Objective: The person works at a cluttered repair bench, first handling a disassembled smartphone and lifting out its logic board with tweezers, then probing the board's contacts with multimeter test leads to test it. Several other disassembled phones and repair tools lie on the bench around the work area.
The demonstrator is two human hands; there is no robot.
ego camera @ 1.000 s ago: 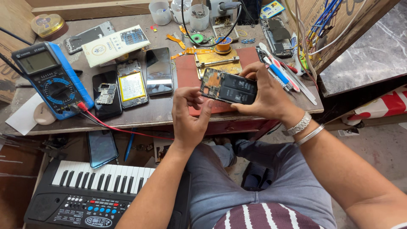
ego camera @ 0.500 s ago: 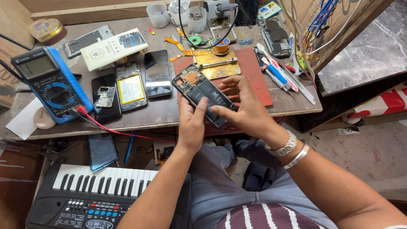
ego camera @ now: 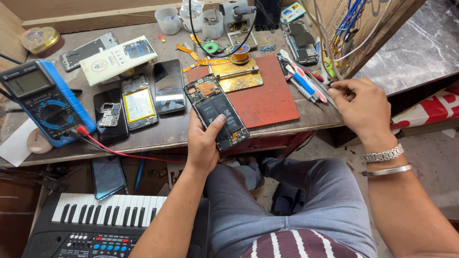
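Three translucent cups at the bench's back hold small parts. Your left hand grips the opened phone over the front edge, long axis running away-left. Your right hand pinches tools.

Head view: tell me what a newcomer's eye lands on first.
The opened phone with its battery bare, held in the left hand over the bench edge. Next, the right hand at the tools beside the red mat, and the blue multimeter far left.
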